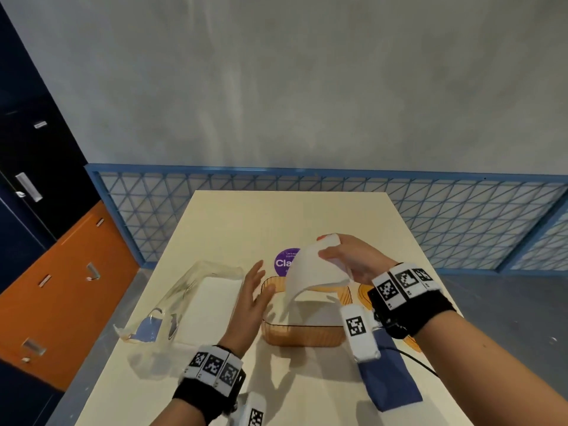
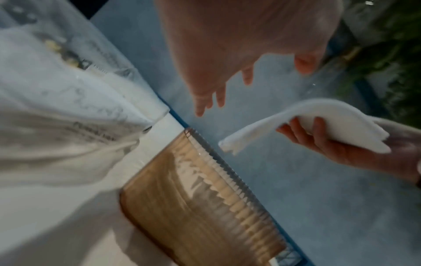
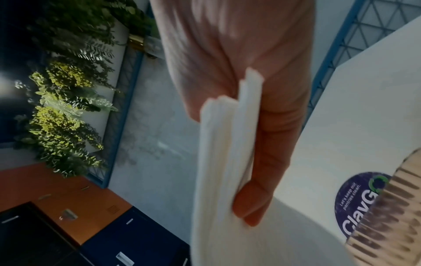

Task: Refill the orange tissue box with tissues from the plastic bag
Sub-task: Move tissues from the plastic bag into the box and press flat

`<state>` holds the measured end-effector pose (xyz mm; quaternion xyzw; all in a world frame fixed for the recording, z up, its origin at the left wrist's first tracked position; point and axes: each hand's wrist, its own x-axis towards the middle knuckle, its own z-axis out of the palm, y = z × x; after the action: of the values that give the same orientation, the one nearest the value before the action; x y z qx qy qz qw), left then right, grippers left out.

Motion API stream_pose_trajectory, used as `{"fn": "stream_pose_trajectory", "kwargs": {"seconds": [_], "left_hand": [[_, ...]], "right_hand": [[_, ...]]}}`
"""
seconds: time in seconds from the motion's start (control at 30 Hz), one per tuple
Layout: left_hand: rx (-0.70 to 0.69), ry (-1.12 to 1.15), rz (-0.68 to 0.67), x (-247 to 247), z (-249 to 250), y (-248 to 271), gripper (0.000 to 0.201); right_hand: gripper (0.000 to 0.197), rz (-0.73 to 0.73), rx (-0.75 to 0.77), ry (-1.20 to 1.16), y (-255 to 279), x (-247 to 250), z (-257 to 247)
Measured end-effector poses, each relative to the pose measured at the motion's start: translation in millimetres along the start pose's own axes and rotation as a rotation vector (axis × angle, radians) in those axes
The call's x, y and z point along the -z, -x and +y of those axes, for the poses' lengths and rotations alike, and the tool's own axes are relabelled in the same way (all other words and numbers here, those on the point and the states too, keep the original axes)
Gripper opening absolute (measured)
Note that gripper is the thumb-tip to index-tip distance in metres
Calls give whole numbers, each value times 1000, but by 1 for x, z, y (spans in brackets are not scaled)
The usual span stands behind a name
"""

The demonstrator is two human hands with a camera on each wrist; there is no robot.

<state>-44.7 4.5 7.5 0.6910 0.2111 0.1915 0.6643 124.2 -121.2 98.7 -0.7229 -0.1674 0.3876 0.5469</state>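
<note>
The translucent orange tissue box (image 1: pixel 302 335) (image 2: pixel 200 207) stands open-topped in the middle of the cream table (image 1: pixel 307 216). My right hand (image 1: pixel 347 259) (image 3: pixel 257 162) grips a bent stack of white tissues (image 1: pixel 310 272) (image 2: pixel 307 124) (image 3: pixel 223 171) above the box, its lower end drooping into the opening. My left hand (image 1: pixel 253 287) (image 2: pixel 212 84) hovers with straight fingers just left of the box, holding nothing. The clear plastic bag (image 1: pixel 181 302) (image 2: pixel 59 111) lies to the left with more white tissues inside.
A purple round sticker (image 1: pixel 284 261) (image 3: pixel 357 201) lies behind the box. A blue cloth (image 1: pixel 388 370) sits at the right near edge, beside an orange printed figure on the table (image 1: pixel 365 292). A blue mesh fence (image 1: pixel 461 216) runs behind the table, orange and dark cabinets (image 1: pixel 61 272) to the left.
</note>
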Motion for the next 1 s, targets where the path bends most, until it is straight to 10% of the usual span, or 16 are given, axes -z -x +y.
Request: {"fn": "stream_pose_trajectory", "kwargs": {"seconds": [0.17,0.3,0.47,0.57,1.0], "left_hand": [[514,557,44,-13,11,-11,36],[544,609,-42,-19,20,-14,38],[406,112,151,-23,25,-22,53],[319,-121,217,-21,18,-29,54],[152,-1329,25,-40,-19,-39,59]], "right_hand": [[16,-66,13,3,9,6,-11],[14,-66,13,44,10,8,-11],[11,34,-22,244,1,7,7],[52,164,-99,342,-13,10,26],[60,256,-20,977,-29,-18,100]]}}
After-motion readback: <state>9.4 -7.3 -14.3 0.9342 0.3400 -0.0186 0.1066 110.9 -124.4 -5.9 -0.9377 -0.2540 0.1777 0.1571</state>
